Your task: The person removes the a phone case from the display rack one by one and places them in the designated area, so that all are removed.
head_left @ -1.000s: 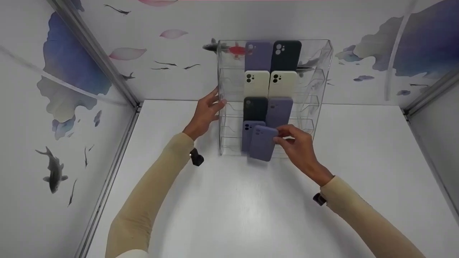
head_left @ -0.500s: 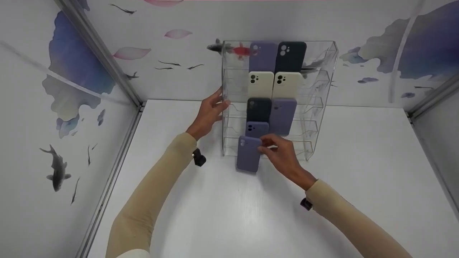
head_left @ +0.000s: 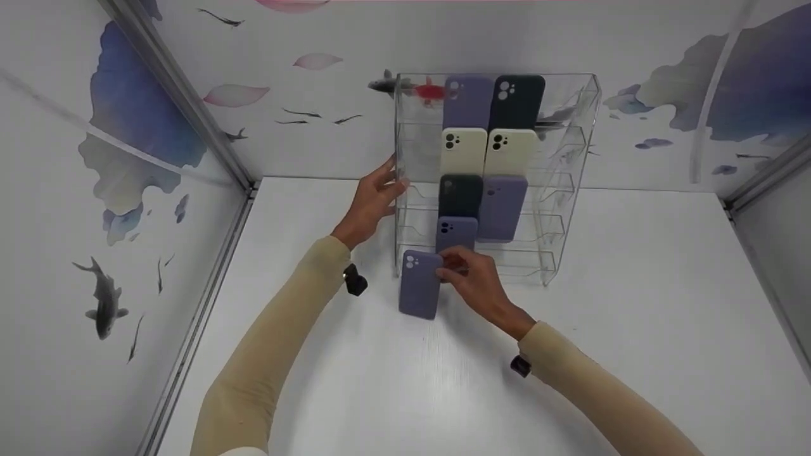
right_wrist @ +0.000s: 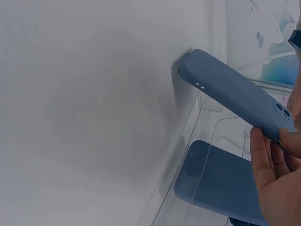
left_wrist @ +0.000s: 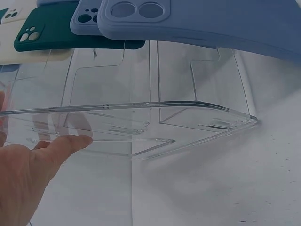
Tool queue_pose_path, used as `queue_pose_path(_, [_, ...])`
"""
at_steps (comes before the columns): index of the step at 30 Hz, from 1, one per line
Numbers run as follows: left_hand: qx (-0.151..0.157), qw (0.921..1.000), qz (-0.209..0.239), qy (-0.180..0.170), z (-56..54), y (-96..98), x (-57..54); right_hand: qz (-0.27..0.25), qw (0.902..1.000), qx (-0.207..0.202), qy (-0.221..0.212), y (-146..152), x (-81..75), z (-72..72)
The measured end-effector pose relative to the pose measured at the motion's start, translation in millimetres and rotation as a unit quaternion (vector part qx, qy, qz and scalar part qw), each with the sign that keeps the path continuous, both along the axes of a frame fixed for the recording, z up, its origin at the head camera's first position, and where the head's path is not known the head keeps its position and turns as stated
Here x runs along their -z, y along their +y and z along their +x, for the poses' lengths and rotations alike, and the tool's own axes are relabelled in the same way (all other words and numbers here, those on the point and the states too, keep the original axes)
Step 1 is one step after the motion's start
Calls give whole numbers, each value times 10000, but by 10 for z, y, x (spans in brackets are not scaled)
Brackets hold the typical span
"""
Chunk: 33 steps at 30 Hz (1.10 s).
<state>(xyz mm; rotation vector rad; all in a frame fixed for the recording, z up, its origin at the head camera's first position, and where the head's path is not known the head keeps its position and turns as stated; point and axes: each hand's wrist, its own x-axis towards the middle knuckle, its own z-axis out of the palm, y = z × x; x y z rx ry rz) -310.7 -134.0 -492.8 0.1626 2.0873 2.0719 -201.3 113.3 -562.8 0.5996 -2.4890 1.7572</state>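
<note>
My right hand (head_left: 478, 278) pinches a purple phone case (head_left: 419, 285) by its upper right edge, in front of the rack's lower left corner. The right wrist view shows thumb and fingers on the camera-hole end of this case (right_wrist: 230, 89). My left hand (head_left: 367, 206) holds the left side of a clear, tiered display rack (head_left: 519, 261), the thumb (left_wrist: 73, 140) against the side panel. Another purple case (head_left: 456, 233) stands on a low tier, partly hidden by the right hand. Above it are a dark green case (head_left: 460, 195) and a purple one (head_left: 502, 209).
Higher tiers carry two cream cases, one being the left cream case (head_left: 464, 152), then a purple case (head_left: 467, 104) and a dark green case (head_left: 517, 103). The rack stands on a white table (head_left: 380, 392) near the patterned back wall (head_left: 304, 139). A metal-edged panel (head_left: 209, 247) borders the left.
My right hand has carried the purple case left and toward me, off the rack's front, uncovering more of the purple case behind. My left hand stays on the rack's side.
</note>
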Motion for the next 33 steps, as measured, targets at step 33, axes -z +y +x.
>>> queue_pose_path(33, [71,10000,55,10,0,16,13,-44,9946,-590,-857,-589,374,55])
